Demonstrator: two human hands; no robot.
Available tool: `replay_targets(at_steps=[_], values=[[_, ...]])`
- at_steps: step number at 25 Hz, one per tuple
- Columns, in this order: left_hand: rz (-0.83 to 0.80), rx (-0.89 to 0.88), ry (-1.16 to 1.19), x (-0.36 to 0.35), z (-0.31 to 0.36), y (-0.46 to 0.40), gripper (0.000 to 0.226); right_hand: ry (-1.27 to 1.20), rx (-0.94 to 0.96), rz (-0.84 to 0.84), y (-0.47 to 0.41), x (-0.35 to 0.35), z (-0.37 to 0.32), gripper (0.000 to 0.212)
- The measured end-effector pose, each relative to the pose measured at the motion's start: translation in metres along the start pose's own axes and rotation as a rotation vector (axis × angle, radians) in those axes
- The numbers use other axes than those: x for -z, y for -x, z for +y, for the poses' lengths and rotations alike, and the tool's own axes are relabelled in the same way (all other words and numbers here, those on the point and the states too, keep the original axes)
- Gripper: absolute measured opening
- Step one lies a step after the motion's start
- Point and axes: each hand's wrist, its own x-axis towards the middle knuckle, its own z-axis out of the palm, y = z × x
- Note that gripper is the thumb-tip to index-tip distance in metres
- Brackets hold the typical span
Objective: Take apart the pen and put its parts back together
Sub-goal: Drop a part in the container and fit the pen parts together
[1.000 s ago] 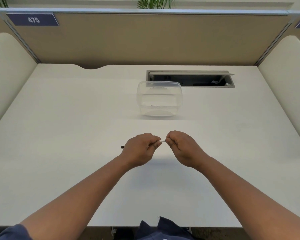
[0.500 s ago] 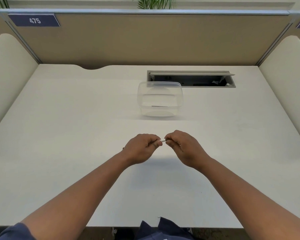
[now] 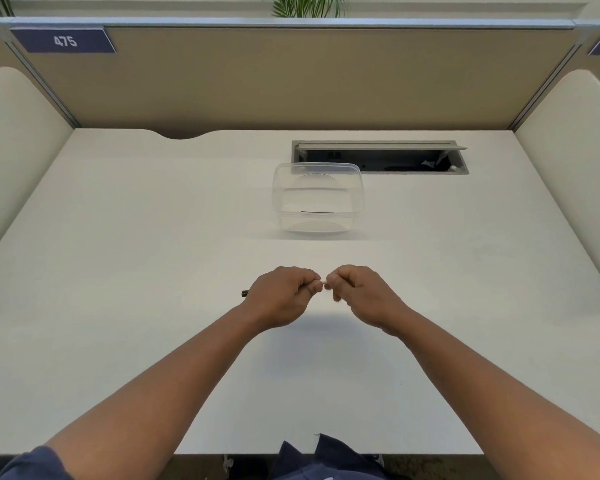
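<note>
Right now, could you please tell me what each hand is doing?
Left hand: closed on the pen, its dark end showing past the fist.
Right hand: closed, pinching the pen's white end.

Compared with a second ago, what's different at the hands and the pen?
Little. The left hand and right hand have closed in, so less of the white pen shows between them. Its dark end, hidden half a second ago, pokes out left of the left hand again. Both hands still grip; nothing released. The clear container hasn't moved.
</note>
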Motion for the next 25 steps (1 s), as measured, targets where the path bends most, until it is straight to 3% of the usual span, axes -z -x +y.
replay_targets(at_steps=[2,4,9,12,16,20,22,25], values=[[-0.05,0.065,0.087,0.003,0.0,-0.001,0.025,-0.077,0.133,0.143,0.003,-0.001,0.005,0.009],[-0.076,0.081,0.167,0.007,-0.002,-0.002,0.025,-0.155,0.209,0.202,0.003,-0.002,0.01,0.017],[-0.171,0.06,0.35,0.012,-0.001,-0.002,0.03,0.096,0.395,0.25,0.002,-0.001,0.014,0.014],[-0.147,0.053,0.389,0.01,0.003,-0.002,0.029,0.18,0.457,0.273,0.003,0.001,0.01,0.011],[-0.001,0.027,0.133,0.005,0.007,-0.002,0.027,0.054,0.205,0.235,0.0,0.001,0.001,0.013],[0.147,-0.155,-0.307,-0.005,0.007,0.003,0.031,-0.368,-0.222,0.073,-0.002,0.005,-0.005,0.013],[0.132,-0.133,-0.251,-0.006,0.006,0.001,0.03,-0.391,-0.215,0.065,-0.001,0.006,-0.004,0.013],[-0.026,0.029,0.031,0.0,0.006,-0.004,0.027,-0.29,-0.032,0.135,0.0,0.005,0.0,0.008]])
